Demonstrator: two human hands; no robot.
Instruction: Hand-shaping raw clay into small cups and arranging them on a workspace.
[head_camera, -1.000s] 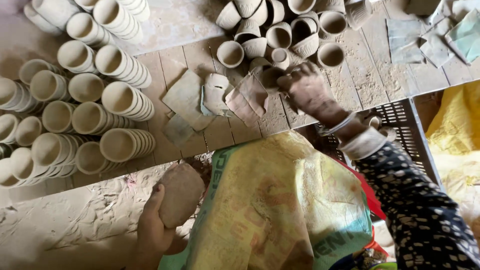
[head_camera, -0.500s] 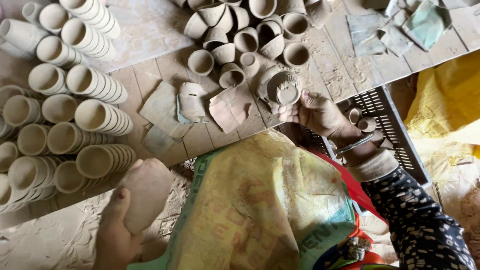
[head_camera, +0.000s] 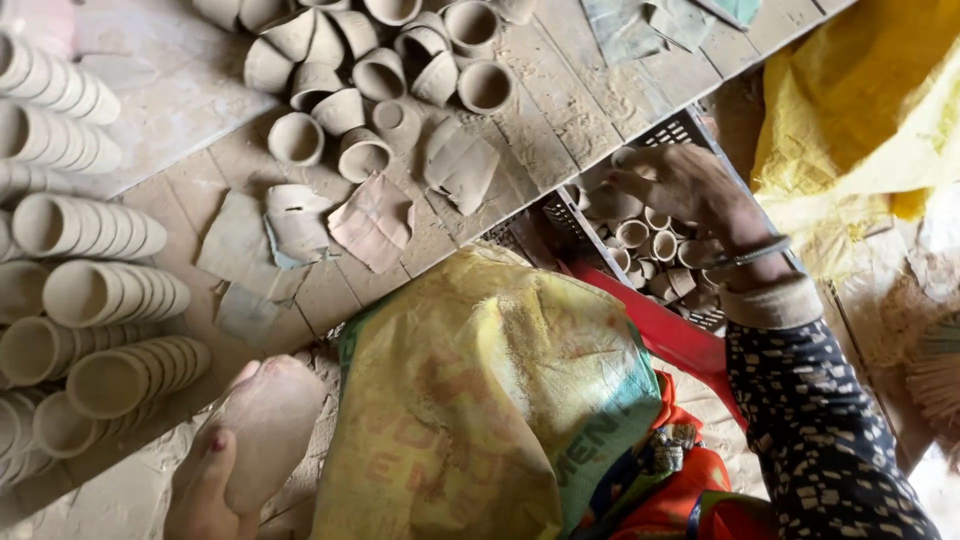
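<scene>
Presently the right hand (head_camera: 668, 182) reaches into the dark slatted plastic crate (head_camera: 690, 128), fingers curled down among the small unfired clay cups (head_camera: 650, 243) inside it; whether they pinch one cup I cannot tell. That crate sits just beside the edge of the dusty wooden plank platform (head_camera: 560, 100), and serves as landmark. Far left of the crate and lower, the left hand (head_camera: 205, 490) grips a flat, rounded slab of pale clay (head_camera: 265, 425), thumb pressed on its face. Up-left of the crate, loose clay cups (head_camera: 400, 60) lie in a heap on the platform; farther left, nested rows of cups (head_camera: 110, 300) lie on their sides. A yellow printed sack (head_camera: 480, 400) covers the lap, below-left of the crate.
</scene>
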